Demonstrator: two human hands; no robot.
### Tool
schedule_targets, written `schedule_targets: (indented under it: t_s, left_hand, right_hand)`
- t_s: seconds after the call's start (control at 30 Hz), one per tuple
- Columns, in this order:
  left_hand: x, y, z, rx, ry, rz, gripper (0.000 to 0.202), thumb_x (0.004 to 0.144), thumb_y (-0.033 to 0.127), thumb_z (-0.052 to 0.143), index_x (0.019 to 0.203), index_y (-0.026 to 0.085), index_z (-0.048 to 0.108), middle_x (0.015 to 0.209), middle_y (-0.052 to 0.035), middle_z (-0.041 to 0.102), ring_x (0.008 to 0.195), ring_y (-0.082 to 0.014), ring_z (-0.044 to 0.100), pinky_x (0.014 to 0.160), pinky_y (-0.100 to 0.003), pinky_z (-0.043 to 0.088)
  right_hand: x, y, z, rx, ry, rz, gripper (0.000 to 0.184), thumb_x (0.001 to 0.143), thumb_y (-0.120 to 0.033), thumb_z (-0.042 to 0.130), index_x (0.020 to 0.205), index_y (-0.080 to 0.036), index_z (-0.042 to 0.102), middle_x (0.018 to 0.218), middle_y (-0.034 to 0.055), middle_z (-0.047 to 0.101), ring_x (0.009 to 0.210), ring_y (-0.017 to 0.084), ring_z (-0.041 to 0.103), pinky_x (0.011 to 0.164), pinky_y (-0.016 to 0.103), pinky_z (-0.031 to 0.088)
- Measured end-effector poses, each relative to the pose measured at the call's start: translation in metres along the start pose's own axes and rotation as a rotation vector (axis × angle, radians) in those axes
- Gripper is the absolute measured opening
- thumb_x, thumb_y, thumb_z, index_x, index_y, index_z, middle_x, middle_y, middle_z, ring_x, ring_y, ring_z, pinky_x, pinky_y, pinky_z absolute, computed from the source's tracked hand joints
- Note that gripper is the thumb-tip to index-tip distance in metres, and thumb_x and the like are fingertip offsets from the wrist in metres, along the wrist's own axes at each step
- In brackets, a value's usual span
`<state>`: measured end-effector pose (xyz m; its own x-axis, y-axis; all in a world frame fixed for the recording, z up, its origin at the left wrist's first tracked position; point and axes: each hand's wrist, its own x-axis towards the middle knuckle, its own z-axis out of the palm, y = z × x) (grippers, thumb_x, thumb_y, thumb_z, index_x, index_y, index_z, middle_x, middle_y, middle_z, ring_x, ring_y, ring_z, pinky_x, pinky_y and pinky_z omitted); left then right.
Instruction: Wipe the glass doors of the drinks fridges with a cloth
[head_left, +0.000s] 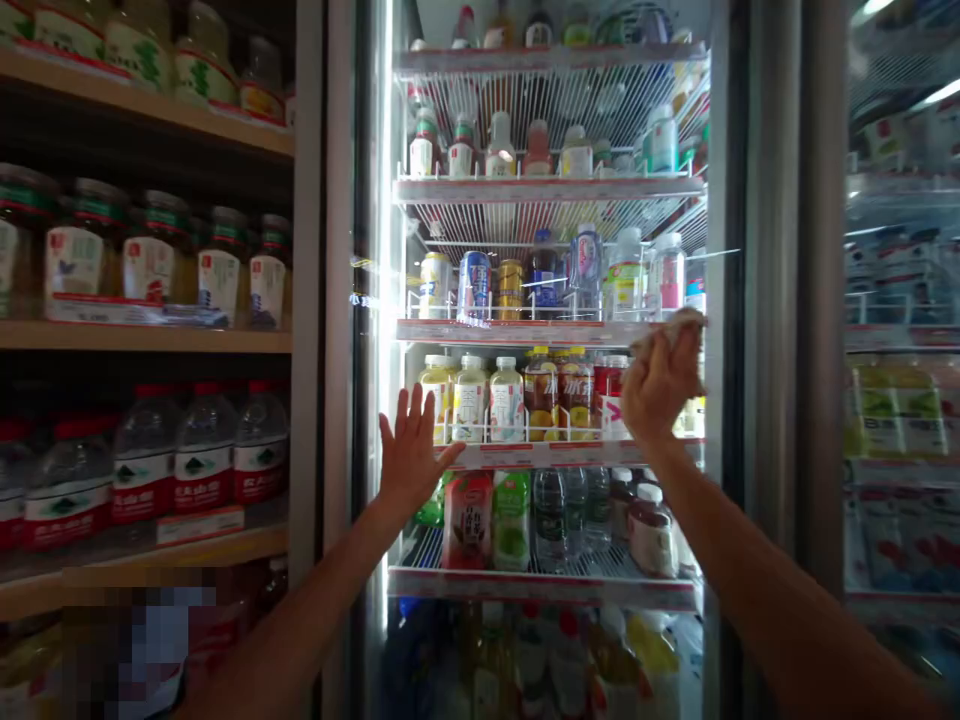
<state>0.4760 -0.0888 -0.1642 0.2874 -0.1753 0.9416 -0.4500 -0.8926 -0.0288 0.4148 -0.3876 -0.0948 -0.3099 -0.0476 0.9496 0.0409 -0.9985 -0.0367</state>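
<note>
I face a glass-door drinks fridge (739,300) lit from inside, its wire shelves full of bottles and cans. My left hand (411,455) is open, fingers spread, palm flat against the glass at the left side of the door. My right hand (660,385) is closed on a crumpled pale cloth (679,325) and presses it to the glass near the door's right edge, in front of the middle shelf (525,455) of juice and tea bottles. Both forearms reach up from the bottom of the view.
Wooden shelves (150,340) on the left carry labelled jars above and water bottles with red labels (199,455) below. A second glass-door fridge (900,350) stands to the right. A blurred patch sits at the lower left.
</note>
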Motion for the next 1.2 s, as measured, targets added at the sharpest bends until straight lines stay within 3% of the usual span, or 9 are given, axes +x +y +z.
schedule_targets:
  t_s: [0.17,0.37,0.43,0.57,0.6,0.77,0.93,1.1,1.2]
  left_hand:
    - [0.001,-0.005,-0.006,-0.036,-0.001,-0.024,0.076,0.085,0.058,0.04,0.145,0.019,0.017,0.151,-0.0136,0.019,0.14,-0.0297,0.013,0.109,-0.058,0.015]
    - [0.007,-0.021,-0.009,-0.086,0.019,-0.254,0.084,0.084,0.061,0.039,0.146,0.011,0.011,0.152,-0.0203,0.006,0.141,-0.0321,0.003,0.109,-0.058,0.012]
    - [0.007,-0.023,-0.008,-0.089,0.015,-0.25,0.083,0.085,0.06,0.039,0.146,0.011,0.011,0.152,-0.0199,0.006,0.141,-0.0311,0.001,0.11,-0.057,0.01]
    - [0.005,-0.023,-0.008,-0.094,0.026,-0.231,0.082,0.084,0.061,0.041,0.146,0.015,0.013,0.152,-0.0179,0.009,0.141,-0.0302,0.004,0.11,-0.056,0.013]
    - [0.005,-0.022,-0.009,-0.095,0.026,-0.229,0.081,0.084,0.06,0.042,0.146,0.016,0.013,0.152,-0.0173,0.01,0.141,-0.0299,0.005,0.11,-0.056,0.014]
    - [0.002,-0.017,-0.014,-0.076,-0.006,-0.237,0.078,0.085,0.055,0.044,0.145,0.015,0.014,0.152,-0.0169,0.009,0.141,-0.03,0.004,0.11,-0.055,0.016]
    - [-0.032,-0.023,-0.013,-0.07,-0.109,-0.106,0.074,0.085,0.048,0.048,0.143,0.014,0.017,0.152,-0.016,0.014,0.141,-0.0276,0.004,0.111,-0.053,0.018]
    - [-0.079,-0.031,-0.015,-0.113,-0.176,0.006,0.062,0.085,0.039,0.051,0.137,0.013,0.03,0.149,-0.0171,0.025,0.14,-0.0271,0.013,0.109,-0.053,0.023]
    - [-0.099,-0.041,-0.023,-0.134,-0.14,0.06,0.047,0.087,0.032,0.047,0.13,0.013,0.04,0.144,-0.0173,0.035,0.138,-0.0251,0.025,0.109,-0.05,0.027]
  right_hand:
    - [-0.017,-0.052,0.002,0.116,-0.415,-0.528,0.049,0.087,-0.024,0.039,0.136,-0.024,0.038,0.146,0.0034,0.032,0.137,0.022,0.023,0.107,0.045,0.029]
    - [0.022,-0.025,0.008,-0.031,-0.14,0.128,0.047,0.085,-0.027,0.038,0.128,-0.012,0.048,0.148,0.0171,0.025,0.136,0.035,0.022,0.103,0.057,0.025]
    - [0.018,-0.042,0.015,0.016,-0.216,-0.023,0.047,0.085,-0.025,0.037,0.131,-0.014,0.046,0.148,0.0142,0.027,0.137,0.032,0.02,0.105,0.055,0.024]
    - [0.005,-0.085,0.022,0.132,-0.479,-0.652,0.048,0.086,-0.024,0.038,0.134,-0.026,0.041,0.146,0.0022,0.033,0.137,0.023,0.022,0.108,0.047,0.025]
    - [0.009,-0.088,0.024,0.128,-0.472,-0.646,0.048,0.086,-0.025,0.039,0.134,-0.025,0.04,0.146,0.0027,0.033,0.137,0.023,0.023,0.107,0.048,0.026]
    - [0.049,-0.095,0.049,0.097,-0.283,-0.092,0.049,0.085,-0.025,0.041,0.133,-0.013,0.043,0.149,0.0134,0.024,0.136,0.034,0.019,0.105,0.058,0.021]
    - [0.038,-0.152,0.056,0.321,-0.596,-0.653,0.042,0.086,-0.025,0.041,0.126,-0.016,0.05,0.145,0.0074,0.036,0.136,0.026,0.023,0.109,0.052,0.017]
    - [0.058,-0.191,0.064,0.283,-0.524,-0.439,0.046,0.09,-0.027,0.032,0.128,-0.003,0.045,0.147,0.0163,0.025,0.136,0.033,0.014,0.102,0.059,0.015]
    - [0.021,-0.204,0.064,0.347,-0.568,-0.577,0.044,0.087,-0.021,0.039,0.129,-0.009,0.045,0.147,0.0115,0.029,0.137,0.03,0.015,0.107,0.058,0.014]
